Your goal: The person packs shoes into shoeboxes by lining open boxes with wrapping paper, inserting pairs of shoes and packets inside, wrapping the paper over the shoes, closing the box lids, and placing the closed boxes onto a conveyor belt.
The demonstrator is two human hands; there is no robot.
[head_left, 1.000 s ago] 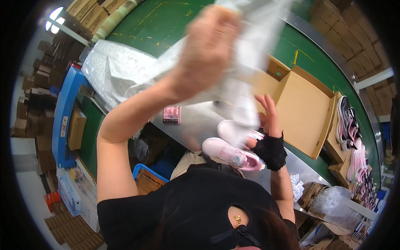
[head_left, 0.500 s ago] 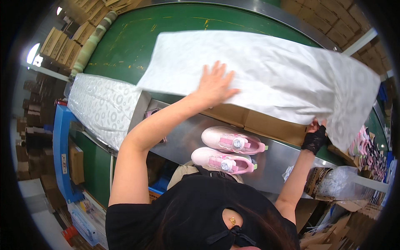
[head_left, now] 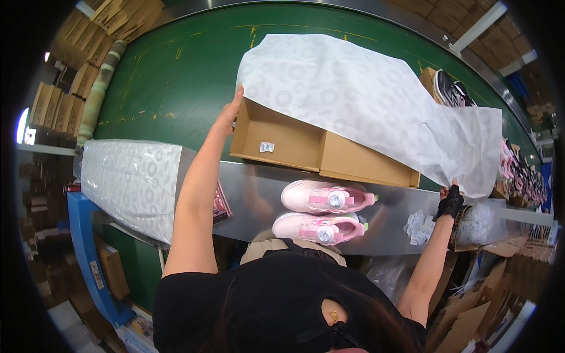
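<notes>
A white patterned sheet of tissue paper (head_left: 329,76) lies slantwise over an open brown cardboard shoebox (head_left: 282,138), covering its far side. My left hand (head_left: 228,115) is closed at the sheet's left edge, beside the box's left corner, some fingers hidden. In a black fingerless glove, my right hand (head_left: 450,201) pinches the sheet's near right corner. A small white packet (head_left: 266,147) rests on the box floor. Nearer to me, two pink shoes with dial closures, a far shoe (head_left: 321,198) and a near shoe (head_left: 312,228), lie side by side on the metal ledge.
A stack of patterned paper in clear plastic (head_left: 129,182) stands at the left above a blue frame (head_left: 88,253). Small white packets (head_left: 419,227) are heaped on the ledge's right. Dark shoes (head_left: 450,91) sit beyond the sheet on the green belt (head_left: 176,76); more shoes line the right.
My left hand has moved left from the middle of the sheet to its left edge. The sheet has shifted away from me, showing more of the box's inside and the packet. The view has shifted slightly.
</notes>
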